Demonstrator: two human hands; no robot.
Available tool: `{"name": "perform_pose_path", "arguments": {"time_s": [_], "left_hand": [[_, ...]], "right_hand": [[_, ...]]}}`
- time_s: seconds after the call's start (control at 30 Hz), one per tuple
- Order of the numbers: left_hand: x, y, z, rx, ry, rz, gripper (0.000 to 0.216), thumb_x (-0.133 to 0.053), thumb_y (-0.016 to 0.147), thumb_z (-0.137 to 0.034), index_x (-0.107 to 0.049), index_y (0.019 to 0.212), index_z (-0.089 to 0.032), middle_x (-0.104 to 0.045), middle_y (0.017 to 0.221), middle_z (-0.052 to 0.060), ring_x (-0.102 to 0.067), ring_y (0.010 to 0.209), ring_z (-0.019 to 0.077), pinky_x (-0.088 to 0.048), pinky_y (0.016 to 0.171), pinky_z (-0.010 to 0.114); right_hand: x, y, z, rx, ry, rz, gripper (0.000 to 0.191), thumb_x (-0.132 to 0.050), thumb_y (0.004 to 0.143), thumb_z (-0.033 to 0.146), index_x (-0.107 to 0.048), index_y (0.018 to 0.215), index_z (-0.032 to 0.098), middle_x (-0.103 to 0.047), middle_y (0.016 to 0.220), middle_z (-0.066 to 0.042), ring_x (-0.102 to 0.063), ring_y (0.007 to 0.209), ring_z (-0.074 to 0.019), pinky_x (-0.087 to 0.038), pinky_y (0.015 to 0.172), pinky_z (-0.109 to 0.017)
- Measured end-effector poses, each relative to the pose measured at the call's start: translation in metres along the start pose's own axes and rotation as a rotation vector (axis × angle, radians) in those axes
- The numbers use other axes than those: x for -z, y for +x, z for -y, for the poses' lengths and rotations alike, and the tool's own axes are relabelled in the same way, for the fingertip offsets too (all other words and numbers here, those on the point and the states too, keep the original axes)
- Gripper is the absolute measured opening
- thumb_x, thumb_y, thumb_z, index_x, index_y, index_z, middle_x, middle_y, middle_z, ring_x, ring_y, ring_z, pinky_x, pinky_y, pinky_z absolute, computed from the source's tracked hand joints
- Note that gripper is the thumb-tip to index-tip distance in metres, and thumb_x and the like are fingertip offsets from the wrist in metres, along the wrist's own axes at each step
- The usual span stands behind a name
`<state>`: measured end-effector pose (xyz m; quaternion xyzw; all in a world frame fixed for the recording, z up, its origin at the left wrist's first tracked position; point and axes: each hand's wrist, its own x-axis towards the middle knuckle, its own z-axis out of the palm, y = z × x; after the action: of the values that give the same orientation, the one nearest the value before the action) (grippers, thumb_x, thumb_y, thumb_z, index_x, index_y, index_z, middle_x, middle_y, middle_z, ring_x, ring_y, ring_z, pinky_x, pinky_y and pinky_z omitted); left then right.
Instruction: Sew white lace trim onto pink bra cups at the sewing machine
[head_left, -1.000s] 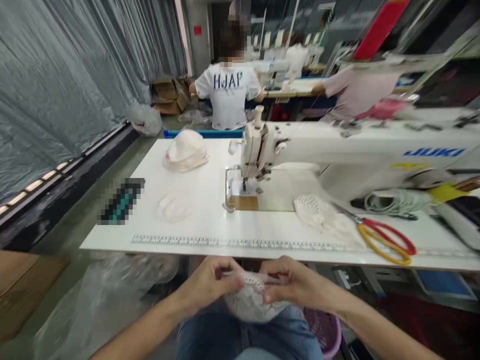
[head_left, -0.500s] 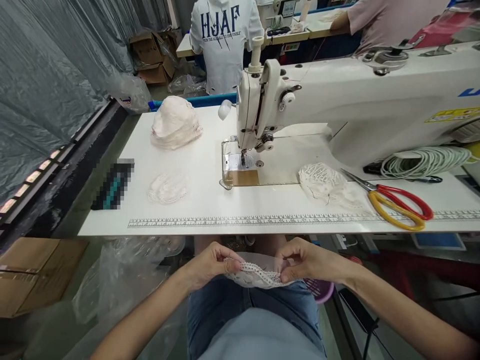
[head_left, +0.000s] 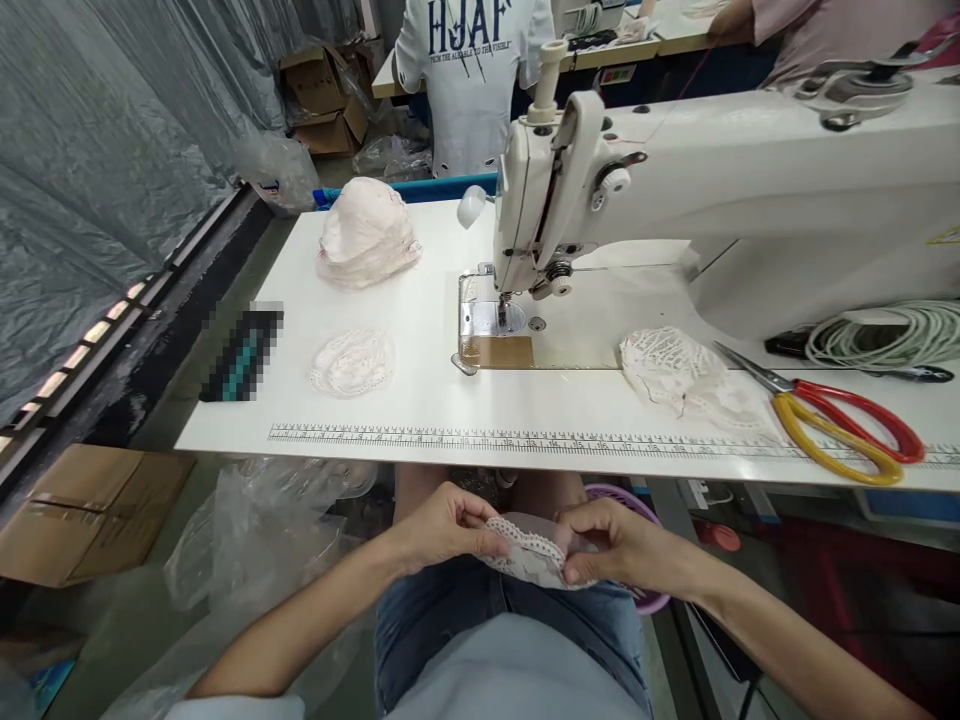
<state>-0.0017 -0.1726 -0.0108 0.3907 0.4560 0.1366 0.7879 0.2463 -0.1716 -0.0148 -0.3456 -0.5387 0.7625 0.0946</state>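
Note:
Over my lap, a piece of white lace trim on sheer fabric (head_left: 531, 556) is stretched between both hands. My left hand (head_left: 466, 528) pinches its left end between thumb and fingers. At the other end, my right hand (head_left: 604, 540) grips it the same way, its fingertips partly hidden behind the cloth. Just beyond my hands is the white table edge, and further back stands a sewing machine (head_left: 517, 220) with its presser foot over the metal plate. A bundle of white lace (head_left: 664, 365) lies right of the plate, and a flat lace piece (head_left: 352, 362) lies to the left.
Scissors with red and yellow handles (head_left: 840, 420) rest at the table's right, near a coil of pale cord (head_left: 862, 335). A stack of pale fabric cups (head_left: 367, 235) sits at the back left. A purple basket (head_left: 656, 603) stands below, and a person in white (head_left: 472, 90) sits beyond.
My hands have come a little closer together, and the lace between them is less spread. The view has shifted slightly, moving the table and machine within it.

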Motion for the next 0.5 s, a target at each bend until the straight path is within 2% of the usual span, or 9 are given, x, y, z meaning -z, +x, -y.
{"name": "perform_pose_path", "arguments": {"time_s": [0.2,0.33,0.4,0.5], "left_hand": [[-0.005,0.000,-0.006,-0.019,0.087,0.035,0.032,-0.077,0.061,-0.035,-0.073,0.079,-0.009,-0.066,0.067,0.004,-0.054,0.060,0.0111,-0.043,0.061,0.023],[-0.011,0.002,-0.004,-0.064,0.285,-0.008,0.033,-0.073,0.066,-0.039,-0.072,0.077,-0.008,-0.056,0.055,-0.001,-0.043,0.051,0.0074,-0.032,0.049,0.019],[-0.011,0.002,0.000,-0.111,0.313,-0.037,0.033,-0.074,0.065,-0.039,-0.070,0.079,-0.009,-0.055,0.056,-0.002,-0.042,0.052,0.0074,-0.030,0.049,0.019],[-0.008,0.000,0.007,-0.173,0.295,-0.068,0.031,-0.075,0.064,-0.036,-0.069,0.081,-0.011,-0.061,0.067,0.000,-0.050,0.061,0.0107,-0.036,0.057,0.019]], "right_hand": [[-0.007,0.002,0.002,0.031,-0.094,0.015,0.027,-0.071,0.074,0.039,-0.065,0.084,0.016,-0.059,0.075,0.001,-0.052,0.070,-0.0127,-0.040,0.063,-0.022],[-0.017,0.014,0.006,0.054,-0.150,-0.098,0.028,-0.064,0.079,0.044,-0.059,0.082,0.017,-0.055,0.073,0.001,-0.047,0.066,-0.0117,-0.037,0.059,-0.022],[-0.018,0.018,0.005,0.054,-0.147,-0.161,0.029,-0.060,0.082,0.045,-0.056,0.078,0.017,-0.050,0.068,0.002,-0.042,0.061,-0.0101,-0.034,0.054,-0.021],[-0.016,0.017,0.001,0.056,-0.137,-0.178,0.029,-0.056,0.085,0.045,-0.053,0.079,0.017,-0.049,0.070,0.002,-0.042,0.061,-0.0101,-0.034,0.055,-0.021]]}}
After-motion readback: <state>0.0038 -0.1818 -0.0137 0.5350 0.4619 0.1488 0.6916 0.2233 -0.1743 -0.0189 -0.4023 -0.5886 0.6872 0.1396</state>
